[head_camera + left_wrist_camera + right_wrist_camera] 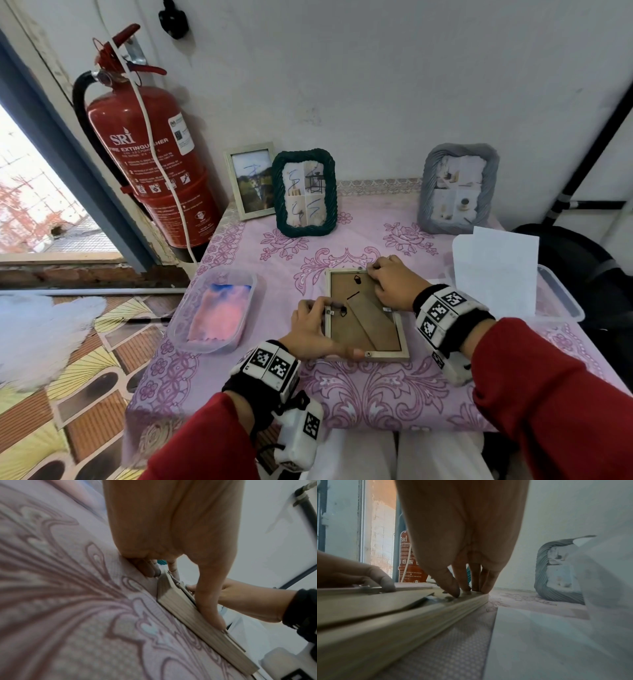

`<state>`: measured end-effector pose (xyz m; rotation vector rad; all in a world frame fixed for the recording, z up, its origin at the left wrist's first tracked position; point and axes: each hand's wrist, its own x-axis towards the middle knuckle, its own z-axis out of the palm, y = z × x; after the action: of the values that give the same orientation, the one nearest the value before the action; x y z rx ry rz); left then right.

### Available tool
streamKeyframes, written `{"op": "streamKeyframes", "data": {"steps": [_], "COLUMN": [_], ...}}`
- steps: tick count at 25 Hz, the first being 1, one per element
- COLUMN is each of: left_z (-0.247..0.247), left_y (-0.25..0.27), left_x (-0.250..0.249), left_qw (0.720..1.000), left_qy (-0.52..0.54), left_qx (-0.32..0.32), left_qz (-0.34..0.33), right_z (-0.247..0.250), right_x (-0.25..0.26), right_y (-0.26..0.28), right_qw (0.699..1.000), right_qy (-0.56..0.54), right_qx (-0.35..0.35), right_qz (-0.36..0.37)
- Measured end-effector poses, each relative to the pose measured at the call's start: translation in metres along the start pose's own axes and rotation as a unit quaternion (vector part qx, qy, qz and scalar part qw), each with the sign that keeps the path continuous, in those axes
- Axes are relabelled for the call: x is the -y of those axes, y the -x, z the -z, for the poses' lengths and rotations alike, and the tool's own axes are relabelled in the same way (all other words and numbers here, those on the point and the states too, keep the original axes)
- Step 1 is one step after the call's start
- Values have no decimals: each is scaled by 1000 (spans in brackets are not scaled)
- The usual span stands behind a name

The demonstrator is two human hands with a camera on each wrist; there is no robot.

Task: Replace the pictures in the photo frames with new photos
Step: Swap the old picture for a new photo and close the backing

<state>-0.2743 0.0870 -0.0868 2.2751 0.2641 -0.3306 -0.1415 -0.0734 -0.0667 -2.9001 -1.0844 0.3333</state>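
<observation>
A pale wooden photo frame (363, 325) lies face down on the pink flowered tablecloth (376, 387), its brown backing and folded stand facing up. My left hand (320, 327) grips its left rim: the fingers curl at a small metal tab and the thumb stretches along the near edge. My right hand (378, 282) has bent fingers on the far right corner. In the right wrist view its thumb and fingertips (453, 592) press on the rim beside a metal tab. The picture inside the photo frame (180, 609) is hidden.
Three upright frames stand at the back: a white one (253, 181), a dark green woven one (305, 193), a grey one (457, 190). A clear tub with pink-blue cloth (215, 310) sits left. White paper sheets (496, 270) stand in a tub at right. A red fire extinguisher (150, 154) hangs left.
</observation>
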Motion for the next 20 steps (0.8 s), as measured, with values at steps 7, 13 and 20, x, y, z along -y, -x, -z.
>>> {"op": "streamKeyframes", "data": {"steps": [7,13,20], "left_z": [-6,-12,-6], "left_y": [-3,-4,-3], "left_x": [-1,1,3], "left_qw": [999,997,998], "left_qy": [40,54,60], "left_qx": [-12,-58,-24], "left_qz": [16,3,-5], "right_z": [2,6,3], "right_x": [0,-5,-8], "right_y": [1,10,8], "right_qw": [999,993,982], "right_qy": [30,-118,-187], "right_qx": [17,-17,-24], "right_qz": [21,21,-8]}}
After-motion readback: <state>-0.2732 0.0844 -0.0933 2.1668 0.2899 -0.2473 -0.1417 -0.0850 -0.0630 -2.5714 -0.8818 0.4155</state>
